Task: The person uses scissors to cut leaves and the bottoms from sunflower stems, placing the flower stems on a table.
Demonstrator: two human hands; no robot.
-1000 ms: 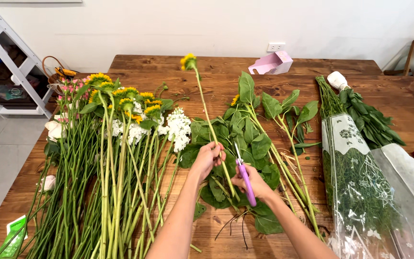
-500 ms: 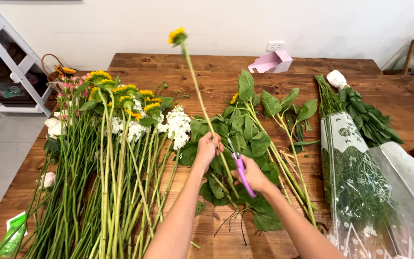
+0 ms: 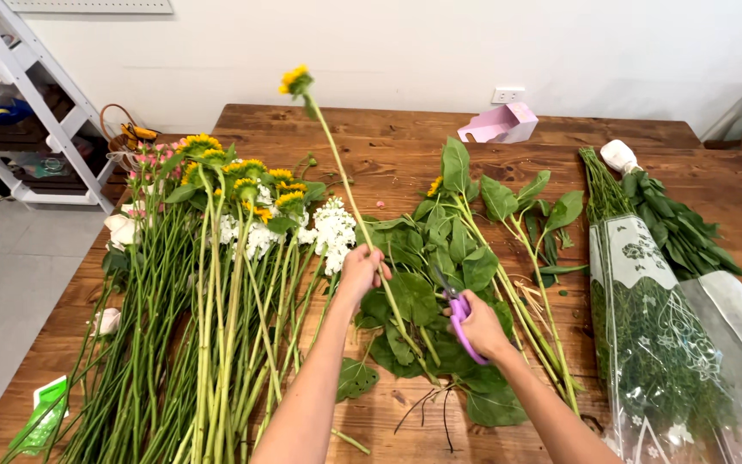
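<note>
My left hand (image 3: 361, 271) grips a long green sunflower stem (image 3: 337, 176) and holds it tilted up, so its small yellow head (image 3: 294, 81) stands high above the wooden table (image 3: 388, 155). My right hand (image 3: 480, 326) holds purple-handled scissors (image 3: 457, 311), blades pointing toward the stem's lower part. Below both hands lies a pile of large green leaves and leafy sunflower stems (image 3: 465, 258).
A big row of long-stemmed sunflowers, white and pink flowers (image 3: 216, 283) covers the table's left. Wrapped greenery in clear patterned plastic (image 3: 654, 326) lies at the right. A pink box (image 3: 500, 125) sits at the back. A white shelf (image 3: 19, 112) stands off the left edge.
My left hand has raised the sunflower stem, and its head has swung up and to the left. The right hand with the scissors stays close to the stem's lower part.
</note>
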